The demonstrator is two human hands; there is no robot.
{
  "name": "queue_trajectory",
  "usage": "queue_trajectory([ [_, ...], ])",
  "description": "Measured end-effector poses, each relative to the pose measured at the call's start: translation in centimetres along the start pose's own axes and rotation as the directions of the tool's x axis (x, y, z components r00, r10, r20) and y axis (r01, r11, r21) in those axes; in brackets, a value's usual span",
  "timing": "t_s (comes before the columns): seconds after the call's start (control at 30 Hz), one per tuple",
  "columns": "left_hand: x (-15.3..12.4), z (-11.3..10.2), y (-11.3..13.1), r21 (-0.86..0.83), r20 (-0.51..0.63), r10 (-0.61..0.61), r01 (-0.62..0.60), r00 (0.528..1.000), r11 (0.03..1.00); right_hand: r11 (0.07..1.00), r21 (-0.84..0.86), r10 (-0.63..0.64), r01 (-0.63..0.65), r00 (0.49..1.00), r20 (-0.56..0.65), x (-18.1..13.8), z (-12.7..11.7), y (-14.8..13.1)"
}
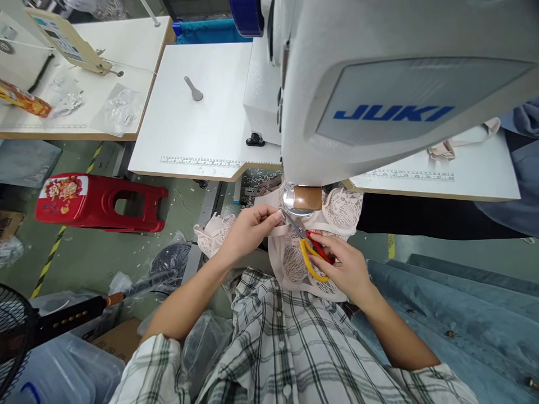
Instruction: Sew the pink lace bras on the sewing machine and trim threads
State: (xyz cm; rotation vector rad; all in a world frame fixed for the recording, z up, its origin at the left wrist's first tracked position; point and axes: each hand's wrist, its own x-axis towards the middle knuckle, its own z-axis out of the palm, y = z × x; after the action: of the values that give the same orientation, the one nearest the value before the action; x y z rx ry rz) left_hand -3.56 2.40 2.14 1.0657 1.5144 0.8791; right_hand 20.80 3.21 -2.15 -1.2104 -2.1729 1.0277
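Note:
Pale pink lace bras (295,261) hang in front of the sewing machine (357,112), partly under its head. My left hand (252,227) pinches a pale strap or band of the garment between thumb and fingers, close to the machine's shiny round part (290,199). In my right hand (343,264) is a pair of scissors (314,258) with one yellow and one red handle loop. Their blades point up and left, with the tips close to my left fingertips at the strap. Whether the blades touch the fabric I cannot tell.
A white table (197,123) with a printed ruler edge surrounds the machine; a grey spoon-shaped piece (194,88) lies on it. To the left, a red stool (101,202) is on the floor. A black fan (17,336) stands lower left. Blue-grey cloth (458,320) spreads at the right.

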Motion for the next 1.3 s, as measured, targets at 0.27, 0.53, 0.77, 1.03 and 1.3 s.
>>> queue_trajectory([
  [0.27,-0.1,-0.9,-1.0,0.349,-0.155,0.239,-0.173,0.959,0.921,0.979,-0.002,0.203,-0.204,0.978,0.052,-0.9,-4.0,2.9],
  [0.53,0.6,-2.2,0.9,0.137,0.209,0.004,-0.033,0.978,0.99,0.854,-0.404,0.197,-0.329,0.922,-0.334,11.5,-11.3,7.4],
  [0.77,0.4,-0.4,0.5,0.534,0.139,0.373,-0.386,0.918,0.752,0.954,-0.279,-0.003,-0.113,0.923,-0.385,11.2,-10.4,5.9],
  [1.03,-1.1,5.2,0.7,0.647,0.176,0.689,-0.61,0.703,0.457,0.899,0.437,-0.069,-0.036,0.972,0.223,1.4,-1.8,-0.5],
  [1.3,-1.0,7.0,3.0,0.325,-0.191,0.489,-0.416,0.851,0.849,0.774,0.615,0.27,-0.151,0.957,-0.105,5.9,-2.7,-3.6],
])
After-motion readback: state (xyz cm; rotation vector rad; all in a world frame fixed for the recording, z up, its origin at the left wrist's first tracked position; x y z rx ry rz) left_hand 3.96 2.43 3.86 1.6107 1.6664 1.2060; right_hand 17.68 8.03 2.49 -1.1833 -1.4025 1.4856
